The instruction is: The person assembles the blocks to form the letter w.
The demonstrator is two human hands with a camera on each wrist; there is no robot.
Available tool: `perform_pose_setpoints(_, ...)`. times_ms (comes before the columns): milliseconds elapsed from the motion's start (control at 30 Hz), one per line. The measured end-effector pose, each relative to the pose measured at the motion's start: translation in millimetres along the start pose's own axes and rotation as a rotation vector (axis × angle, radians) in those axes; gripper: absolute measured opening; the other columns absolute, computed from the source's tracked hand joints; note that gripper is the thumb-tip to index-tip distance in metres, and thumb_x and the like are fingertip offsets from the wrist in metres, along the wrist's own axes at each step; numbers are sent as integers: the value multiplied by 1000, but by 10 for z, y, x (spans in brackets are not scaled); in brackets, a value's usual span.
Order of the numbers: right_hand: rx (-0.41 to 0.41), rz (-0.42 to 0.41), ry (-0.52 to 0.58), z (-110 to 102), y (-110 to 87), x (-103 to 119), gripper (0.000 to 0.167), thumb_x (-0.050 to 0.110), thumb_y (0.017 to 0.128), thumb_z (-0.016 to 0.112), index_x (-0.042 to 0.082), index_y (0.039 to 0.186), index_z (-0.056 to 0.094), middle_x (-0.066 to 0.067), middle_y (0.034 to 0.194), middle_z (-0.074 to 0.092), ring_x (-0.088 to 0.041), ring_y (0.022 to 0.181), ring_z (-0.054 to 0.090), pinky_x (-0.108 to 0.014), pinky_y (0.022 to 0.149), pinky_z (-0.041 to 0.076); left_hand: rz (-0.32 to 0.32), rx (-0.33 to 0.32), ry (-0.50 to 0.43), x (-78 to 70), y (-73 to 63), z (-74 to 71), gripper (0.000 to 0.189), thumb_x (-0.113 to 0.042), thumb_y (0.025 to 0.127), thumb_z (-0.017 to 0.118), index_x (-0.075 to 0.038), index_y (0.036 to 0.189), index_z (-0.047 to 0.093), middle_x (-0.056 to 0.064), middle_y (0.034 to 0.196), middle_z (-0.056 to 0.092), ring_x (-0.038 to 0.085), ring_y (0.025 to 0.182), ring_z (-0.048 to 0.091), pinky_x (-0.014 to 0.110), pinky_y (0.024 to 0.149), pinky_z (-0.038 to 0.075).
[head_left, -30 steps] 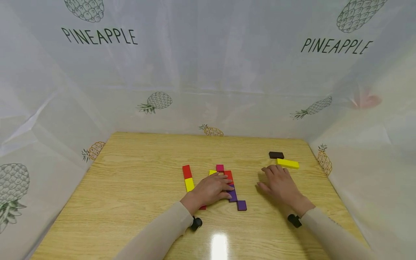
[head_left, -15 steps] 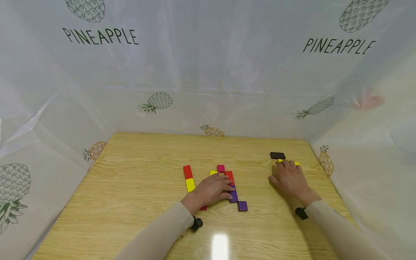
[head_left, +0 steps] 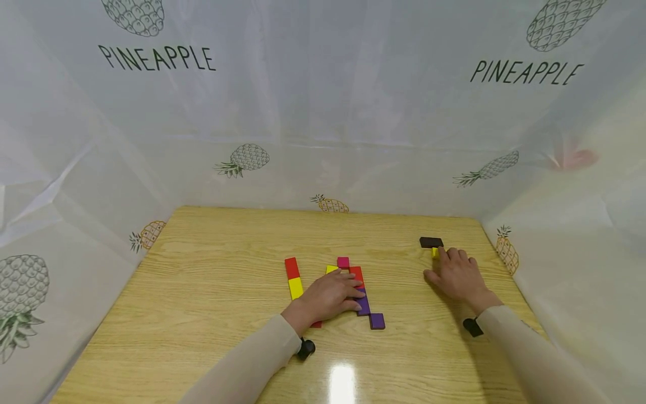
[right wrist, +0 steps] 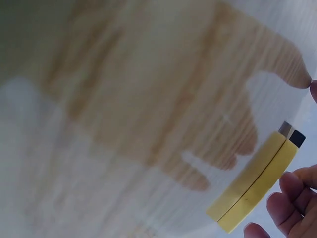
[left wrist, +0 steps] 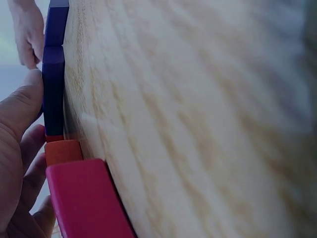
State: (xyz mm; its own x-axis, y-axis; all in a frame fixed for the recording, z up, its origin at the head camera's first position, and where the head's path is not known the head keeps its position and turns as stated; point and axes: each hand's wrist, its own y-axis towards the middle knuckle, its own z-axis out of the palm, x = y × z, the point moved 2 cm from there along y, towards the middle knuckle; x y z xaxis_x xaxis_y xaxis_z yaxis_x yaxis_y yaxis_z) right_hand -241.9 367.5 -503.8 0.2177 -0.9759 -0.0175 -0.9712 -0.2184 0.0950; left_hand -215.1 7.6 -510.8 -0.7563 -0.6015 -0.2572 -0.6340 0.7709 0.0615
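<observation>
My left hand (head_left: 327,297) lies over a group of coloured blocks, its fingers on a red block (head_left: 356,272) and a purple block (head_left: 363,306). In the left wrist view its thumb touches the side of the purple block (left wrist: 53,94). A yellow block (head_left: 331,269) shows partly past the knuckles, beside a small magenta block (head_left: 343,262). My right hand (head_left: 458,275) reaches over a long yellow block (head_left: 435,253) at the table's right side, covering most of it. In the right wrist view its loosely bent fingers are close beside that yellow block (right wrist: 260,187).
A black block (head_left: 431,242) lies just behind the long yellow one. A small purple block (head_left: 377,321) touches the group's near corner. Left of it runs a row with red (head_left: 292,267) and yellow (head_left: 296,288) blocks, partly under my left wrist. Pineapple-printed sheeting (head_left: 323,112) surrounds the table (head_left: 202,280).
My right hand has moved right and slightly away from me, from in front of the long yellow block to over it. The left hand stays on the blocks.
</observation>
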Motion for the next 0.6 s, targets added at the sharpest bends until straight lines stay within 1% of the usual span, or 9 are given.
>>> perform_pose_setpoints(133,6,-13,2,-6,0,10,72,48,106,58,-11,146,50,-31,119,57,-47,101,54,-57,75,45,-3,2,-4,0,3,4,40,-46,106,61,-29,141,70,-8,154,59,16,152,45,41,131,29)
perform_pose_setpoints(300,-3,-46,-4,-10,-7,24,60,45,107,56,-5,140,57,-27,116,59,-42,93,52,-52,71,43,-8,7,-8,-9,2,-6,40,-45,106,61,-29,142,70,-7,154,59,16,152,45,42,131,28)
perform_pose_setpoints(400,-20,-81,-17,-15,-27,27,57,45,106,58,-1,140,60,-24,114,60,-39,92,51,-50,70,41,-9,7,-8,-12,-2,-12,40,-45,106,61,-29,141,70,-7,154,59,16,152,44,42,131,28)
perform_pose_setpoints(500,-54,-116,-16,-19,-46,23,52,45,104,63,4,136,66,-20,113,62,-38,94,53,-50,73,42,-9,4,-6,-10,-3,-8,40,-45,106,62,-29,141,70,-8,154,59,16,152,45,42,131,28)
perform_pose_setpoints(600,-85,-106,0,-22,-55,1,50,47,103,64,5,130,71,-21,115,63,-41,101,54,-56,79,44,-10,4,-6,-10,-2,-8,40,-46,106,62,-29,141,70,-8,154,59,16,152,45,42,131,28)
